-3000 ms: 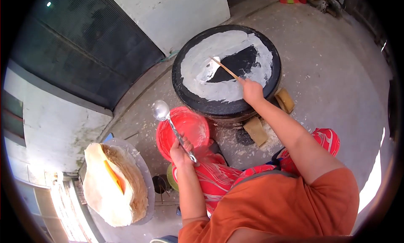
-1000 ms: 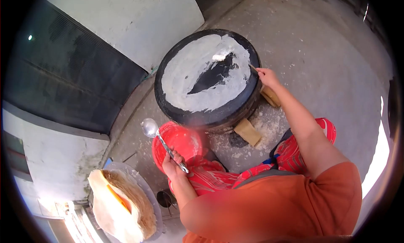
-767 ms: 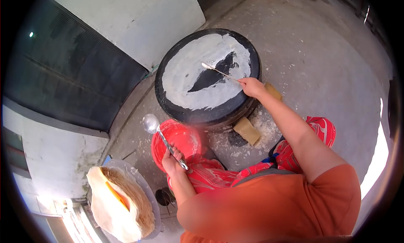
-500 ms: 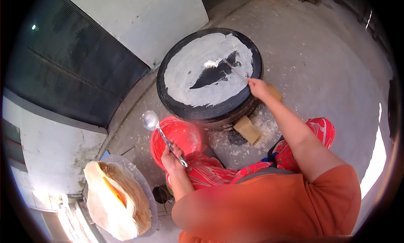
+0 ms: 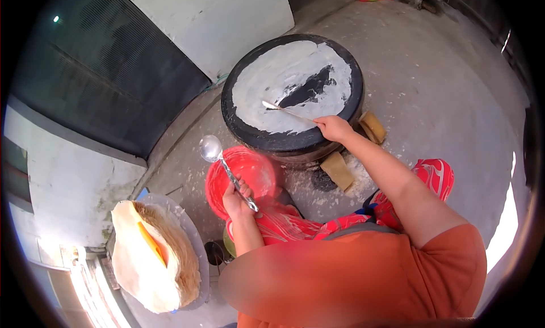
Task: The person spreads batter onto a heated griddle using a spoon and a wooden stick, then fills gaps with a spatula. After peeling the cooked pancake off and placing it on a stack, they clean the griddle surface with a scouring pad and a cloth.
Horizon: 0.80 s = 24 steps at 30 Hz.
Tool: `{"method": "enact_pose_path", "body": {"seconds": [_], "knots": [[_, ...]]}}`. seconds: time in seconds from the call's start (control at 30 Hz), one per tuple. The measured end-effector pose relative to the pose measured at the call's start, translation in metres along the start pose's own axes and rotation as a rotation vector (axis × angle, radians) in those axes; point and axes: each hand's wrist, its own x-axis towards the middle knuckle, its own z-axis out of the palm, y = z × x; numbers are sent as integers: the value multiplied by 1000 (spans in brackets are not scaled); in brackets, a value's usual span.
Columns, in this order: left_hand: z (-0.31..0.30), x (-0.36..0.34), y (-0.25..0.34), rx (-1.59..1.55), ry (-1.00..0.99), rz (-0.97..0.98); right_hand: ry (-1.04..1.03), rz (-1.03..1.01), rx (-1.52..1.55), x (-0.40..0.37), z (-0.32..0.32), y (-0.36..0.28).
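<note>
My right hand (image 5: 334, 127) grips a thin, flat spatula (image 5: 292, 113) by its near end, at the front rim of a round black griddle (image 5: 250, 136). White batter clings to the spatula's tip, low over the griddle's left-front half or touching it. A pale batter layer (image 5: 258, 72) covers most of the griddle, with a dark bare streak across the middle right. In my left hand (image 5: 235, 200) is a metal ladle (image 5: 210, 148), bowl pointing up and away, held above a red bucket (image 5: 218, 189). The ladle's bowl looks empty.
A tall stack of thin flatbreads (image 5: 136, 260) with an orange strip on it lies on a round board (image 5: 196, 246) at left. Tan blocks (image 5: 338, 170) sit by the griddle's base. A white wall (image 5: 227, 27) stands behind, and pale crumbs litter the concrete floor.
My right hand has drawn the spatula left and nearer to me. Its tip went from the bare streak to the left-front batter, and the streak has shrunk there. The ladle stays over the bucket.
</note>
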Motion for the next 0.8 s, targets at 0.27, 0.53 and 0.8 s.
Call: {"method": "enact_pose_path", "body": {"seconds": [0.27,0.53,0.8], "knots": [[-1,-5,0,4,27,19,301,-125,-342,-33,-54,-23],[-1,-2,3,-15,1,-27,337,-288,-563,-49,18,-10],[-6,3,4,-34,-26,-30,339,-165,-318,-45,1,-11]]}}
